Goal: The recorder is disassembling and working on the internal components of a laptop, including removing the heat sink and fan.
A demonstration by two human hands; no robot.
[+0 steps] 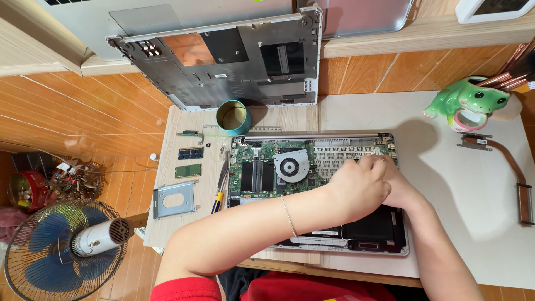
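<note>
An opened laptop [262,146] lies on the table with its green mainboard, round cooling fan [291,166] and black battery [372,227] exposed. My left hand [356,187] reaches across the board and rests over its right part, fingers curled. My right hand [398,187] sits just behind it, mostly hidden by the left. Both press close together over the same spot. Whatever lies under the fingers is hidden, so a grip on anything cannot be made out.
The removed bottom cover [223,61] leans at the back. A teal tin [233,117], memory modules [189,161], a drive bracket [174,199] and tweezers [221,187] lie left. A copper heat pipe [510,167] and frog-shaped holder [471,100] sit right. A fan [61,248] stands on the floor.
</note>
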